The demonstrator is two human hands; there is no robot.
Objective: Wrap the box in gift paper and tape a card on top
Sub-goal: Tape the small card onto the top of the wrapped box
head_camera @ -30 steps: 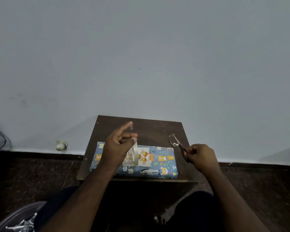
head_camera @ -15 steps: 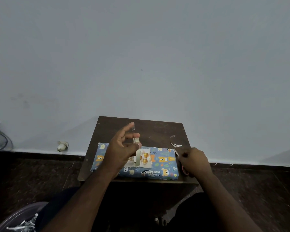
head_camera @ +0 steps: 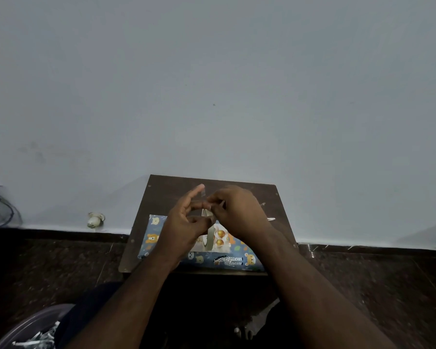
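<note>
The wrapped box [head_camera: 202,258] lies at the near edge of the desk [head_camera: 212,183], with the card [head_camera: 222,239] resting on its top face. The left hand [head_camera: 184,225] grips the tape roll [head_camera: 208,235] upright above the card, forefinger extended. The right hand [head_camera: 239,210] has its fingers [head_camera: 213,204] pinched at the free tape end. Draw the strip out taut, keep it off other surfaces, then press it across the card edge.

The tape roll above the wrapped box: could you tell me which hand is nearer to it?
Left. The left hand holds the tape roll itself; the right hand is just beside it, fingertips at the roll's upper edge.
</note>
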